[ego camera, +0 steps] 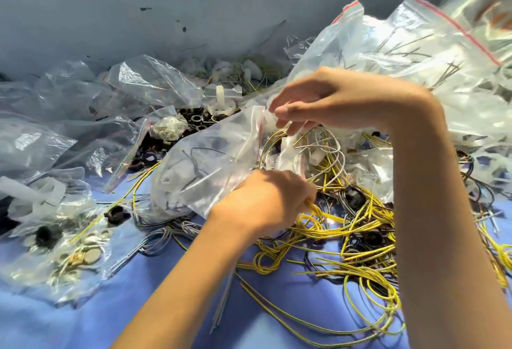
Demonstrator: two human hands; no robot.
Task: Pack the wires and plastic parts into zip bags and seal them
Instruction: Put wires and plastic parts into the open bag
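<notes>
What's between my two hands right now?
In the head view: the mouth of the zip bag and loops of yellow and white wires, between the left hand and the right hand.

A single head-worn wide-angle camera looks forward and down, close over the blue-covered desk (277,321), toward a pale wall (138,2) behind.

A bag (210,165) lies just behind the left hand (266,199) and left of the right hand (327,102). Wires (360,226) lie right of the left hand; more bags (63,237) well to its left.
</notes>
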